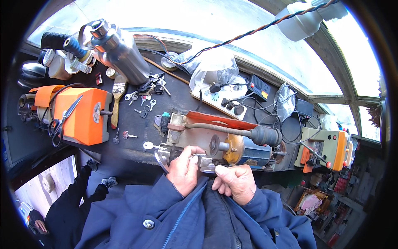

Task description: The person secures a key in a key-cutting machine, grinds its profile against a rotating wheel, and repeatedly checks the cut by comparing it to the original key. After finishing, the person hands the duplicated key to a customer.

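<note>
A key-cutting machine (248,150) with a blue motor stands on the bench in front of me. My left hand (183,171) is closed at its front clamps, thumb and forefinger pinched beside the right-hand clamp (204,160); what they pinch is hidden. My right hand (237,181) has thumb and forefinger closed on the metal clamp handle (208,169) below that clamp. From the left-hand clamp a silver key (149,145) sticks out to the left. A curved metal handle (161,162) hangs under it. The cutting wheel (214,145) sits just beyond my fingers.
Loose keys (145,108) lie left of the machine, near a brush (117,97) and a steel bottle (124,54). Scissors (66,120) rest on an orange machine (78,116). Behind are a power strip (217,101) and cables. Another machine (321,145) stands right. Someone in dark clothes (68,207) is lower left.
</note>
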`<state>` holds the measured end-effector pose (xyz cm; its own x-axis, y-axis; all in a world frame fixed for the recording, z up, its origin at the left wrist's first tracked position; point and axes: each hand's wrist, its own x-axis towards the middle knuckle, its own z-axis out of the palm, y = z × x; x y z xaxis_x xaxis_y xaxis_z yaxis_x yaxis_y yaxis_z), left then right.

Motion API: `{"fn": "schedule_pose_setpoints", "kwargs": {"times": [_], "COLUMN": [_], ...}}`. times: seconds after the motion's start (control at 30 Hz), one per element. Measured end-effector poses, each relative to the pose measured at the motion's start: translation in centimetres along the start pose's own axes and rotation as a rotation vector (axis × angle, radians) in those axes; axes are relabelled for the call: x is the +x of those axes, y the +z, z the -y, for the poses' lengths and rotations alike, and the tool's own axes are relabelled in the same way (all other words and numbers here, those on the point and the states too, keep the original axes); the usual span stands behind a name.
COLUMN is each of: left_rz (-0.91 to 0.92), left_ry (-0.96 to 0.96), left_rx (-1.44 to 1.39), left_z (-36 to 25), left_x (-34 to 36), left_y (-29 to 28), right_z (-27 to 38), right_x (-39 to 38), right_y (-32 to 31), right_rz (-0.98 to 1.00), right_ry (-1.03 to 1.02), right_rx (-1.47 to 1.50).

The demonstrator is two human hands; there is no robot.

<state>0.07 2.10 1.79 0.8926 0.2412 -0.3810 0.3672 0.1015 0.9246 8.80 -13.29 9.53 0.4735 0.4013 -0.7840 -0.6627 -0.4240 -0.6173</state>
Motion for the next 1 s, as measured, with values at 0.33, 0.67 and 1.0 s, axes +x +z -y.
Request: {"fn": "schedule_pose_setpoints", "kwargs": {"times": [0.33, 0.67, 1.0], "left_rz": [0.094, 0.109, 0.112], "left_ry": [-0.086, -0.069, -0.045], "left_rx": [0.002, -0.014, -0.057], "left_z": [-0.1, 0.1, 0.0], "left_x": [0.5, 0.7, 0.6], "left_y": [-0.6, -0.9, -1.2], "right_z": [1.0, 4.7, 4.6], "right_x": [0.1, 0.2, 0.6], "right_y": [-0.4, 0.0, 1.0], "right_rz": [-0.027, -0.16, -0.012], "right_ry": [-0.147, -0.596, -0.51], "right_rx": [-0.341, -1.112, -1.253]}}
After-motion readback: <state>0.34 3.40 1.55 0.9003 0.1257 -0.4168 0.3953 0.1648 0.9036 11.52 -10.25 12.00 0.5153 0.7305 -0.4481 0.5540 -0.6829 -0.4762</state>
